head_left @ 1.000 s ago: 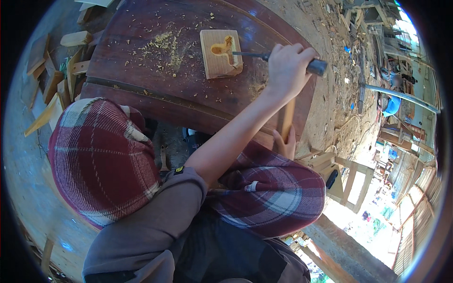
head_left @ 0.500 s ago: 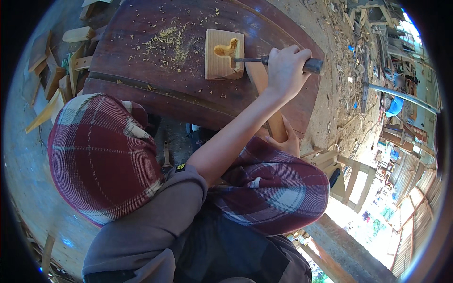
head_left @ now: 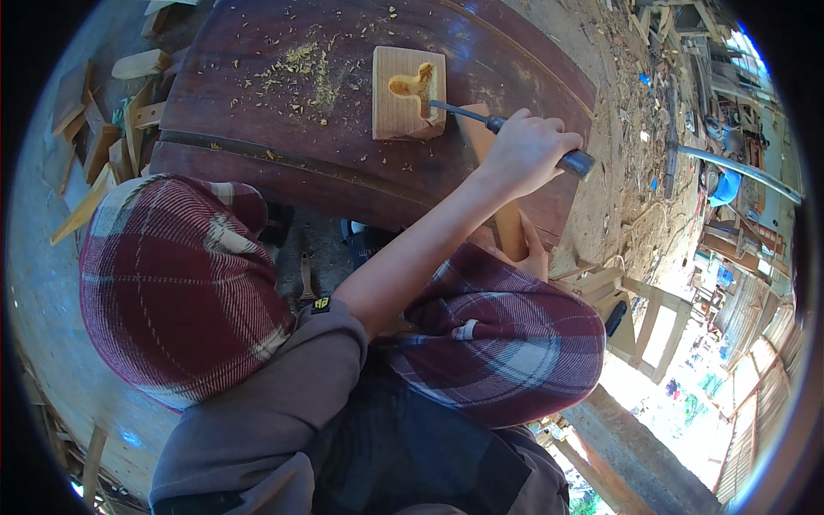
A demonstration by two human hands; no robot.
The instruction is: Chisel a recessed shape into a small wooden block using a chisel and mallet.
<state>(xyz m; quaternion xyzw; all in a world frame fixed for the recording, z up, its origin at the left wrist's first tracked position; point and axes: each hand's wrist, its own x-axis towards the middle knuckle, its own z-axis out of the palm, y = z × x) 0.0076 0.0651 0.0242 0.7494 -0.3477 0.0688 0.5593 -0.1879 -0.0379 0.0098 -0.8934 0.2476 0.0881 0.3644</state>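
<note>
Well, nearest comes a grey sleeve (head_left: 266,403) with a small dark label (head_left: 320,305) at its hem, its yellow mark tiny, and then red plaid cloth (head_left: 172,283) covering both knees. Just past the cuff, the left hand (head_left: 525,154) is wrapped firmly round a chisel (head_left: 468,113). The right hand (head_left: 534,253), apart from the left and partly hidden by the plaid, grips the near end of a wooden bar (head_left: 508,225), whose long axis runs away from the person, leaning left. Down on the floor lie a paintbrush (head_left: 305,275) and a dark shoe (head_left: 365,244) with pale marks too small to read. The chisel's long axis goes across the view: its dark handle (head_left: 576,163) points right and toward the person, its blade left and slightly away, ending at the right side of a recess (head_left: 421,84) in a wooden block (head_left: 393,112). Whether the tip touches wood, I cannot tell. That block lies flat on a dark red-brown table (head_left: 283,112), right of scattered shavings (head_left: 313,73). Beyond the table's left end are wood offcuts (head_left: 142,64); far off to the right is a person in blue (head_left: 725,184)
</note>
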